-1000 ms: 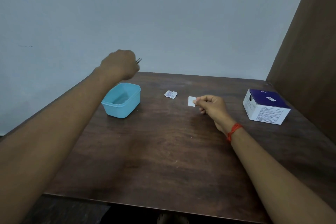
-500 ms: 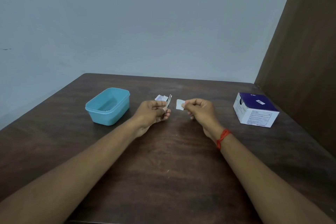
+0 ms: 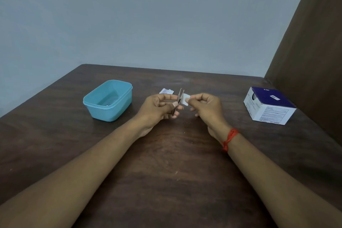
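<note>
On the dark brown wooden desk (image 3: pixel 166 172), between a light blue plastic tub (image 3: pixel 108 101) toward its left edge and a white-and-purple cardboard box (image 3: pixel 269 106) by its right edge, the left hand (image 3: pixel 157 109) grips slim metal tweezers (image 3: pixel 179 98), the right hand (image 3: pixel 205 106) pinching a small white square pad (image 3: pixel 185 98) just beside them.

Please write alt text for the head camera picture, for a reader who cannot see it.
The left hand grips tweezers and the right hand pinches a small white pad beside them, over a wooden table. A blue tub stands to the left, a white and purple box to the right.
</note>
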### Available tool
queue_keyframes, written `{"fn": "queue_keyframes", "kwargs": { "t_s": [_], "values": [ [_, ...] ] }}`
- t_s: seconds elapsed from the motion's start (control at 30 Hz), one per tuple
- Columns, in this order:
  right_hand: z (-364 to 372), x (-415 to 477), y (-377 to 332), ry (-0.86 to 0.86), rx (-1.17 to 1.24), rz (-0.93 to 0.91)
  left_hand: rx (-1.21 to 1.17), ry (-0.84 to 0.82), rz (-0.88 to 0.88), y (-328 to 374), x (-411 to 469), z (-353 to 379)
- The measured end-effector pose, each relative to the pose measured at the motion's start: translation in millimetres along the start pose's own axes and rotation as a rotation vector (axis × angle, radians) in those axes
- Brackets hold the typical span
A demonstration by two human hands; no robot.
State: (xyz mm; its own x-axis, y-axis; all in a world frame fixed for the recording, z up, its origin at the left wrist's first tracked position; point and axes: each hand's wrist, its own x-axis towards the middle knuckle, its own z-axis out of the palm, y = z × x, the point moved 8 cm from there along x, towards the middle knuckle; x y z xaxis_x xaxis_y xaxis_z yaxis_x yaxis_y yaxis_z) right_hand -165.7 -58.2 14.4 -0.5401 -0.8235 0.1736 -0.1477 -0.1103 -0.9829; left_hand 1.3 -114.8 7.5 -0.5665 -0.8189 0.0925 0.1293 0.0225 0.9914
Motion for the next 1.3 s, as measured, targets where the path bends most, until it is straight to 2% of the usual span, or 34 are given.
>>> {"fn": "queue_keyframes", "kwargs": {
  "t_s": [0.13,0.3,0.5,0.93,1.3],
  "values": [
    [7,-2,1,-0.036,0.027,0.015,0.021,-0.021,0.006,1,0,4],
    [14,-2,5,-0.102,0.21,0.108,0.01,0.002,0.015,1,0,2],
    [17,-3,9,-0.138,0.318,0.179,0.01,-0.007,0.028,3,-1,3],
    [25,-6,11,-0.213,0.344,0.25,-0.026,-0.017,0.048,2,1,-1],
    [7,4,13,-0.023,0.223,0.193,0.072,-0.075,0.047,2,0,5]
  ]
}}
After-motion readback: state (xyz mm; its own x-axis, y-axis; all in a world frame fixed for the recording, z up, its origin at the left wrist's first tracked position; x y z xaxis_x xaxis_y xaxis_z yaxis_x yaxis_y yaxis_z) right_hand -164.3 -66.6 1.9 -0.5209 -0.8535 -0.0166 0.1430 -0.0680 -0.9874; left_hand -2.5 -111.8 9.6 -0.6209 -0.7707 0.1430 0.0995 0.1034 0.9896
